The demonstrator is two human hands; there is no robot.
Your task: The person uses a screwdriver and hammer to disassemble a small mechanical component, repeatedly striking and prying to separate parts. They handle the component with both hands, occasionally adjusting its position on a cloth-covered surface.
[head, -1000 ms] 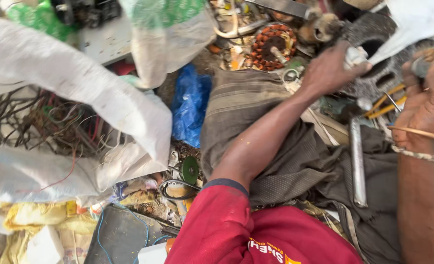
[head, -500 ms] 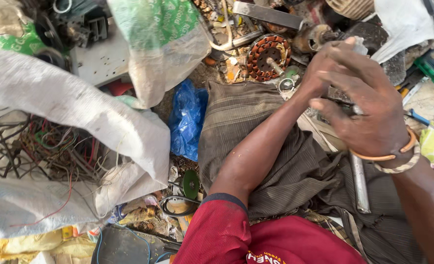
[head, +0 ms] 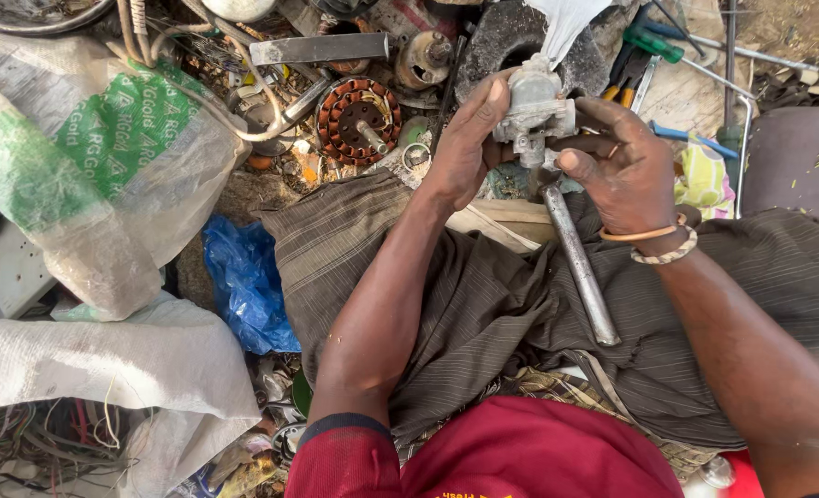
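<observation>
I have the small grey metal carburettor-like part up between both hands, above my lap and just in front of the dark round stone. My left hand wraps its near side, thumb pressed high on the body; my right hand closes on the other side, fingers curled round the lower fittings, so both hands are grasping the part and neither is free. A white plastic bag hangs just above the part. A steel rod lies across the striped cloth below the part, its top end close under it. To do this well, I judge I should keep the left grip steady as the anchor and let only the right fingers work the small pieces, holding the part over the cloth so anything that drops lands there and not in the scrap around the copper-wound stator to the left of the part
</observation>
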